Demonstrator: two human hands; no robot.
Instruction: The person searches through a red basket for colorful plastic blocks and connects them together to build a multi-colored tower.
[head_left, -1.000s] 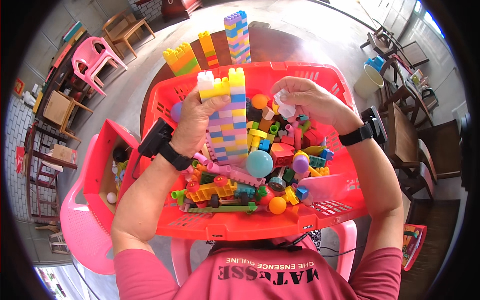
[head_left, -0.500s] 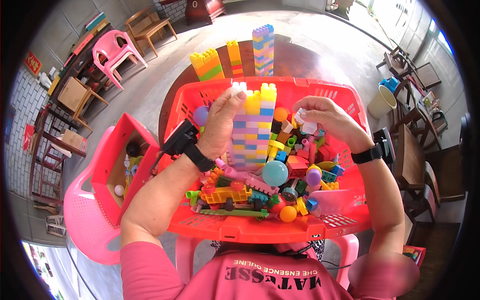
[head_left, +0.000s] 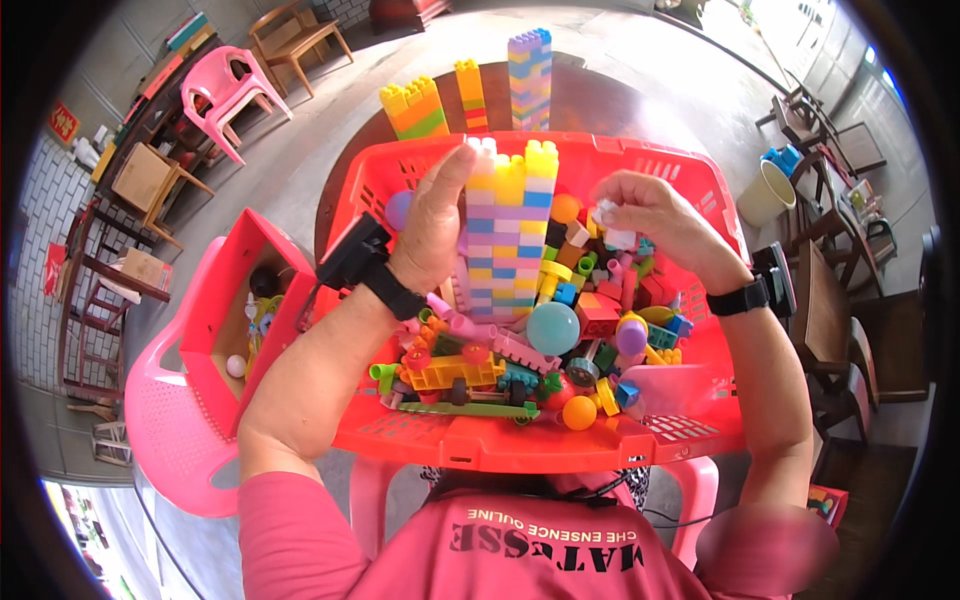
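Observation:
A tall wall of stacked toy building bricks (head_left: pixel 505 240) in white, yellow, blue, purple and pink stands in a red basket (head_left: pixel 470 450). Along its left side, my left hand (head_left: pixel 432 220) grips it, thumb close to the white brick at the top left; the other fingers are mostly hidden. To the right of the wall, above the loose toys, my right hand (head_left: pixel 665 220) pinches a white toy brick (head_left: pixel 618 232), partly covered by the fingers. Loose bricks, a teal ball (head_left: pixel 552 329) and a yellow toy vehicle (head_left: pixel 452 374) lie in the basket.
Beyond the basket, a round brown table (head_left: pixel 590 95) bears a yellow-green brick stack (head_left: pixel 415 108), a yellow-red stack (head_left: pixel 470 95) and a purple-blue brick tower (head_left: pixel 530 85). At left, a red box (head_left: pixel 225 320) rests on a pink chair (head_left: pixel 165 430). Wooden chairs stand at right.
My left thumb has slid off the face of the top white brick to its left edge. My right hand still holds its white brick, now turned slightly. The view has shifted a little.

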